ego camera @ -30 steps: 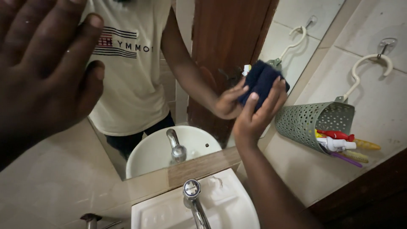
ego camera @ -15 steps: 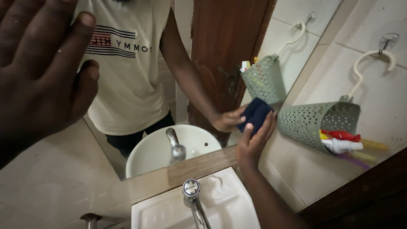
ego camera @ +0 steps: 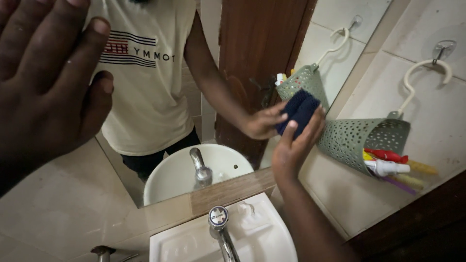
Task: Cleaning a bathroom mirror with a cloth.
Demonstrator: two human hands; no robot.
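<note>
Right hand (ego camera: pixel 293 150) was raised against the mirror (ego camera: pixel 252 63), its fingers (ego camera: pixel 290 131) curled about a dark blue cloth (ego camera: pixel 300 110) and pressing it flat to the glass near the mirror's lower right edge. The cloth sat just left of a green perforated basket (ego camera: pixel 357 138), which hung from a white hook (ego camera: pixel 422 80) on the tiled wall (ego camera: pixel 437 29). Inside the basket: a red-topped tube, a white tube and yellowish and purple handles, poking out at its open end.

Left hand (ego camera: pixel 46 92) was spread wide and close to the camera, fingers released and splayed, palm laid on the mirror's left side; nothing held.

Below the mirror ran a brown wooden ledge (ego camera: pixel 233 189). Under it, a white basin (ego camera: pixel 262 237) with a chrome tap (ego camera: pixel 219 223) at centre. The glass reflected a pale shirt, the cloth hand, the tap, the basin's round bowl and a brown wooden door
</note>
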